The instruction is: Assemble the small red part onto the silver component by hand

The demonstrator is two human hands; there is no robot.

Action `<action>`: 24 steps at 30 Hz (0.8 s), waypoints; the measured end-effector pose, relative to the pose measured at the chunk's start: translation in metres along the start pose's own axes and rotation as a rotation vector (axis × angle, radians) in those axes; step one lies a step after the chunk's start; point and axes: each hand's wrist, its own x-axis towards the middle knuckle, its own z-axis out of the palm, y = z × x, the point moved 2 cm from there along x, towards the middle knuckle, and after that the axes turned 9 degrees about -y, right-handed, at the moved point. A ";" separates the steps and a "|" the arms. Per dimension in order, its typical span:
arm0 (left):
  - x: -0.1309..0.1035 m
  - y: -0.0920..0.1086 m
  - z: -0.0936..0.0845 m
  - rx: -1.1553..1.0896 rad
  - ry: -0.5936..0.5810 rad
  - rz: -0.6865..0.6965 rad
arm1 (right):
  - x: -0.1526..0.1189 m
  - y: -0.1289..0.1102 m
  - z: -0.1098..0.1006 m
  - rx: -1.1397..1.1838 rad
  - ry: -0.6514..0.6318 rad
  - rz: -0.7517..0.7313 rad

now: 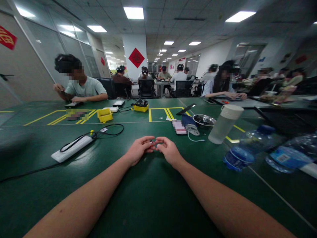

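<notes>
Here I am, and my left hand (138,150) is pinching a small thing (151,143), showing a touch of red, between thumb and fingers; it is sitting right at my fingertips, too small to name. My right hand (168,150) is facing it from just beside, fingers curling in, and I cannot tell whether they are gripping anything. Both hands are hovering low over the green table (156,195), or maybe resting on it; I cannot tell that either. Out left of my grip, a white power strip (74,148) is lying with a black cable (116,125) looping near it. Beyond my left hand, a yellow box (105,115) is standing. Beyond and right of my grip, a metal bowl (204,121) is resting, a pale cup (225,125) is standing closer, and a blue-capped bottle (239,155) is lying farther right, leaning in view.
</notes>
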 end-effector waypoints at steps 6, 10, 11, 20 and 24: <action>0.001 0.002 -0.007 -0.182 0.080 -0.020 | 0.000 0.002 0.000 0.004 -0.018 -0.008; 0.001 0.002 -0.008 -0.171 0.091 0.009 | -0.001 -0.001 0.001 -0.008 -0.019 0.002; 0.001 0.002 -0.006 -0.118 0.093 0.031 | -0.001 -0.001 0.001 -0.010 -0.020 0.008; -0.004 0.008 0.015 1.038 -0.032 0.210 | -0.002 -0.003 0.001 -0.038 -0.045 -0.002; -0.007 0.005 0.022 1.373 -0.121 0.251 | 0.000 0.001 0.000 -0.007 -0.010 0.002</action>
